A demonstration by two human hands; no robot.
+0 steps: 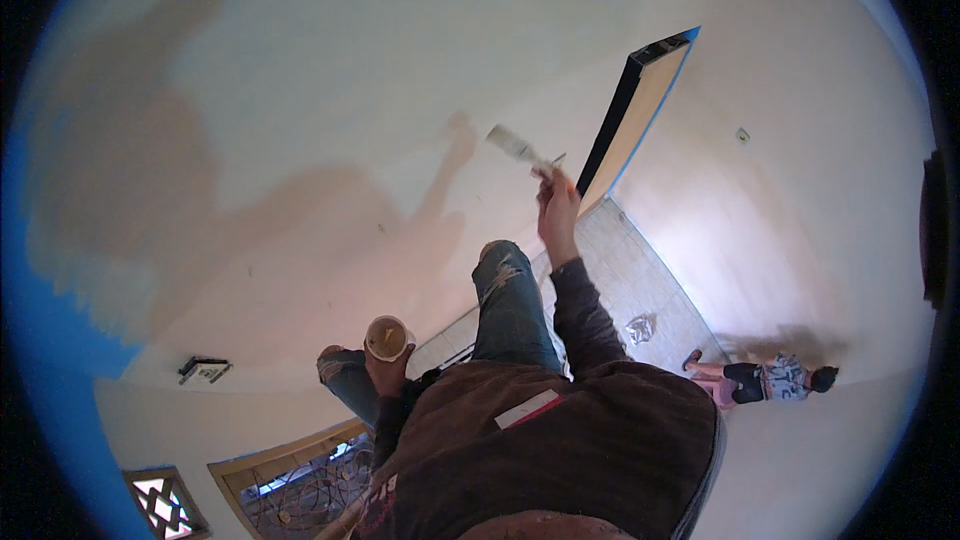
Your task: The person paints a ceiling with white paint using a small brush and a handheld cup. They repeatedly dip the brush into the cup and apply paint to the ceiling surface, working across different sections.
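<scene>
My right hand (558, 202) grips a paintbrush (512, 143) with pale, paint-coated bristles, raised in front of the pale wall (330, 70), which has blue patches along its edges. A shadow of my body and arm falls across that wall. Lower down, my left hand (386, 372) is closed around a small round cup (386, 338) with a light substance inside. My jeans-clad knees show between and beside my arms, the left one partly behind that hand.
A dark doorway with a cream reveal (650, 115) stands right of the brush. Tiled floor (655, 285) holds a crumpled wrapper (640, 328). Another person (780, 380) is at lower right by the wall. A grilled window (300, 490), a small lattice opening (165, 505) and a wall fitting (205, 370) show lower left.
</scene>
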